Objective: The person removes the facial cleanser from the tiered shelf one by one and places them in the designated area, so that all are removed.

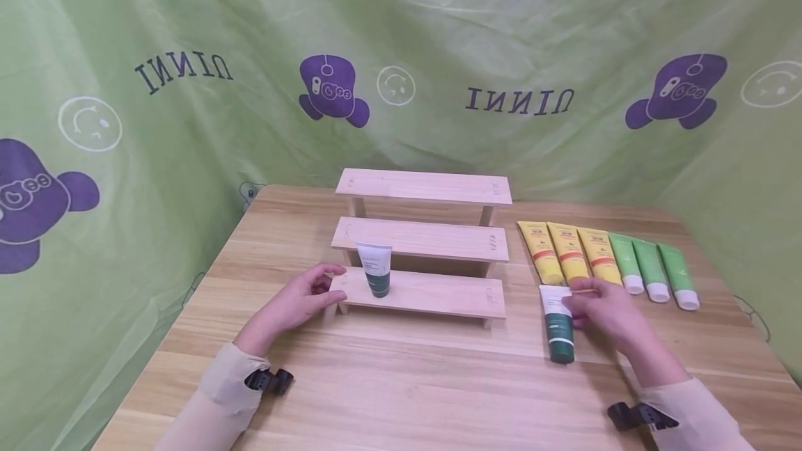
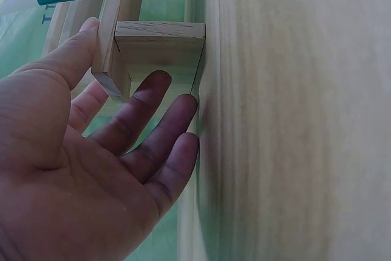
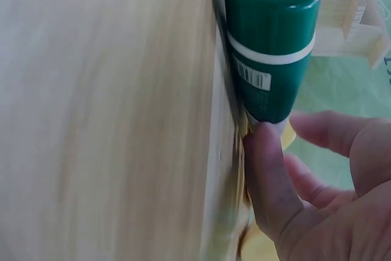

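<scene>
A three-tier wooden step stand (image 1: 432, 294) stands on the table. On its lowest step a white-and-dark-green squeeze tube (image 1: 374, 268) stands upright on its cap. My left hand (image 1: 311, 296) holds the left end of that step between thumb and index finger; in the left wrist view the other fingers (image 2: 143, 105) are loosely bent below the board. To the right, my right hand (image 1: 604, 308) pinches a second white-and-green tube (image 1: 559, 329) by its right edge, cap toward me. In the right wrist view that tube's green cap (image 3: 272, 13) is close to the tabletop.
Three yellow tubes (image 1: 569, 250) lie side by side right of the stand, touching or nearly touching three light green tubes (image 1: 651, 263) with white caps. A green printed cloth (image 1: 432, 131) hangs behind and around the wooden table (image 1: 401, 381).
</scene>
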A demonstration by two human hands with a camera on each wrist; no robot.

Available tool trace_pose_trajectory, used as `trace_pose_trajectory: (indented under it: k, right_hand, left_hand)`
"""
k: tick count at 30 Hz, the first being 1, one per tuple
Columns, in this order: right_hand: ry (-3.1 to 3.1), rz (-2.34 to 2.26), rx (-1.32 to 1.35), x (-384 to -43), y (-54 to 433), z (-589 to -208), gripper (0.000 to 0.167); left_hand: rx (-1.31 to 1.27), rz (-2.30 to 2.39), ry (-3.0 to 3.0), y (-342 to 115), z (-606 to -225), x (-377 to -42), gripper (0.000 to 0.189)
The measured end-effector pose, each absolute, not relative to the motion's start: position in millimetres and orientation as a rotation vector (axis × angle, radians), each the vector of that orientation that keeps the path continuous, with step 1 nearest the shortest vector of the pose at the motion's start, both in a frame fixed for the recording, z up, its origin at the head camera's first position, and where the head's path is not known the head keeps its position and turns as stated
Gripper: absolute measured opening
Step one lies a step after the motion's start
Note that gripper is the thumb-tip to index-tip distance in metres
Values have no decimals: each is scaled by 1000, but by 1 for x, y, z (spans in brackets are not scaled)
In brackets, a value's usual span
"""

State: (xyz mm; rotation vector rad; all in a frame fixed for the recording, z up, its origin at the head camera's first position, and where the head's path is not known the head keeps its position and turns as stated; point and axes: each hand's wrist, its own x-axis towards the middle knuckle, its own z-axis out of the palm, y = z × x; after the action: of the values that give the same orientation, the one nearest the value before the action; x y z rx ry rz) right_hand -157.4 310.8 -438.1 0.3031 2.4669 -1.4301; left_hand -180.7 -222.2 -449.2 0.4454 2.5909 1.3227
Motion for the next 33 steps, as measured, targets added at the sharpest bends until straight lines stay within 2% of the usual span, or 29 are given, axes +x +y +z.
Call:
trace_pose_trajectory:
  k: [6, 13, 23, 33]
  right_hand:
    - [2496, -1419, 224, -153, 315, -427, 59]
    - [2725, -1296, -40, -144, 301, -394, 59]
    - [2818, -1344, -304, -137, 213, -358, 38]
    - [2554, -1736, -648, -148, 133, -362, 22]
  left_hand:
    - [447, 1321, 2597, -224, -448, -181, 48]
    - [470, 1311, 2600, -224, -449, -182, 47]
    - [466, 1322, 2603, -222, -449, -180, 46]
    - [473, 1356, 2587, -223, -449, -179, 47]
